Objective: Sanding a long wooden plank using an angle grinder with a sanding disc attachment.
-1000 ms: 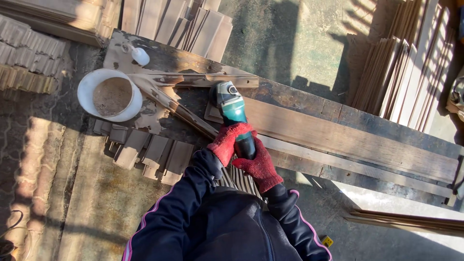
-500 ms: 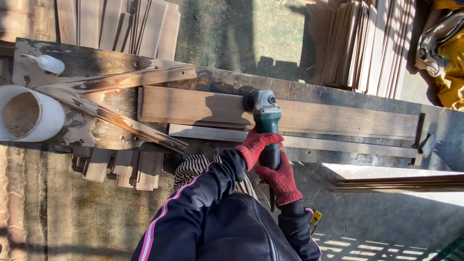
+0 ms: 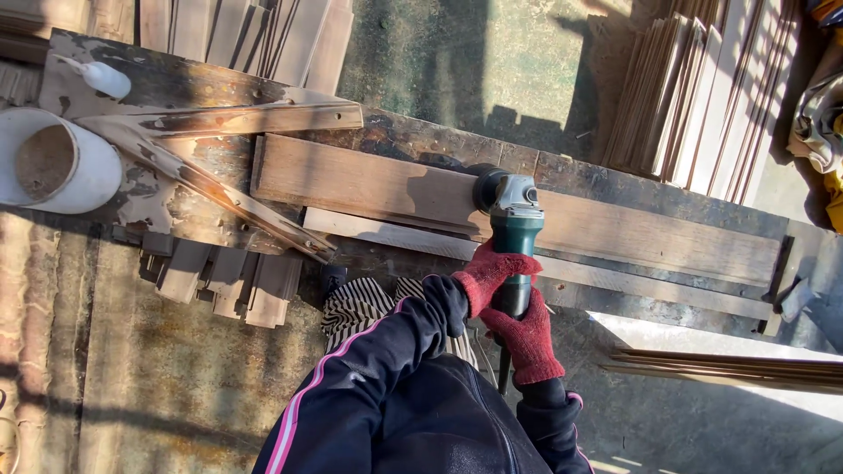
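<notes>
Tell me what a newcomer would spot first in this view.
First, the green angle grinder at centre, its head resting on the long wooden plank that lies across the worn workbench. Both red-gloved hands grip its body: the left hand nearer the head, the right hand behind it. At far left on the bench stands a white bucket.

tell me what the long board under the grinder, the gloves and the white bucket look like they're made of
Long board: bare, unfinished wood, matte brown with lengthwise grain.
Left hand and right hand gloves: red knitted fabric, fuzzy and ribbed at the cuff, probably cotton.
Angle grinder: green plastic body with a grey metal-looking head.
White bucket: likely plastic, smooth and thick-walled, holding tan dust.
</notes>
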